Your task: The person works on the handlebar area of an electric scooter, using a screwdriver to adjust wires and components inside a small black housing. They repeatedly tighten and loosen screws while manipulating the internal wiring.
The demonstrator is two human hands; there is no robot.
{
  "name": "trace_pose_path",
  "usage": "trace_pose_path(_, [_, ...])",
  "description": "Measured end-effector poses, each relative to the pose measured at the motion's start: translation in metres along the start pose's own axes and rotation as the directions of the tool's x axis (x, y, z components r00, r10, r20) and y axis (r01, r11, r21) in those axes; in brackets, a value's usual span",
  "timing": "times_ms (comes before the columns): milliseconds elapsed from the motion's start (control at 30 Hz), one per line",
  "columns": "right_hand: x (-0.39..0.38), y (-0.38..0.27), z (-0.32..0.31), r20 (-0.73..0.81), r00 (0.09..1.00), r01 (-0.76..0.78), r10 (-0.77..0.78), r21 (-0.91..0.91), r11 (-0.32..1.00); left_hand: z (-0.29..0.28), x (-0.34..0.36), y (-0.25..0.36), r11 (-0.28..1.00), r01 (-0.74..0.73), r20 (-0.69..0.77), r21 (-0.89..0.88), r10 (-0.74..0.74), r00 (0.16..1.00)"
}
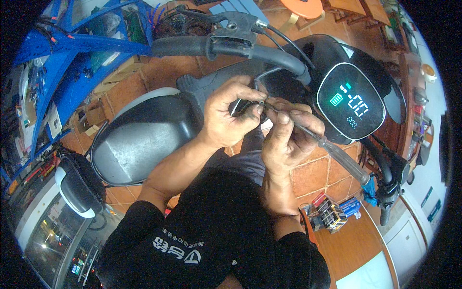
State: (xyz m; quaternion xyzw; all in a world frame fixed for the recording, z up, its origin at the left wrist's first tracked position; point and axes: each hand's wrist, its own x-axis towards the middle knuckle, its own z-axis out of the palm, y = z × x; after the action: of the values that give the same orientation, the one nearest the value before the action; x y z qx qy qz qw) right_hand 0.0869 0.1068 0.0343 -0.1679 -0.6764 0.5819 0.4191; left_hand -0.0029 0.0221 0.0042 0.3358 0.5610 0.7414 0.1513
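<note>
My left hand (226,114) is closed in a pinch around a small dark piece, mostly hidden by the fingers. Against its fingertips, my right hand (291,137) grips a screwdriver (344,159) by its thin shaft, the translucent handle pointing down to the right. The fingers of both hands meet, so the tip of the tool is hard to see. Just right of them is the lit display (352,101) of an electric scooter. A black cable (267,73) loops behind my left fingers.
The scooter's left handlebar (183,47) crosses above my hands; the right handlebar (385,185) is at the right. A black seat (144,135) lies left, near a rear box (82,185). Blue shelving (86,48) stands far left. Small boxes (332,214) sit on a wooden table (351,248).
</note>
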Motion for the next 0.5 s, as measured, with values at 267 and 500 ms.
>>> trace_pose_path(267, [0.0039,0.0056,0.0045,-0.04,0.998,0.05,-0.043,0.166,0.985,0.0008,0.0018,0.0039,0.999,0.03,-0.031,0.014,-0.03,0.999])
trace_pose_path(500, [0.0054,0.008,0.0066,-0.063,0.997,0.068,-0.055,0.229,0.971,0.0015,0.0018,0.0062,0.998,0.06,-0.041,-0.019,-0.061,0.997])
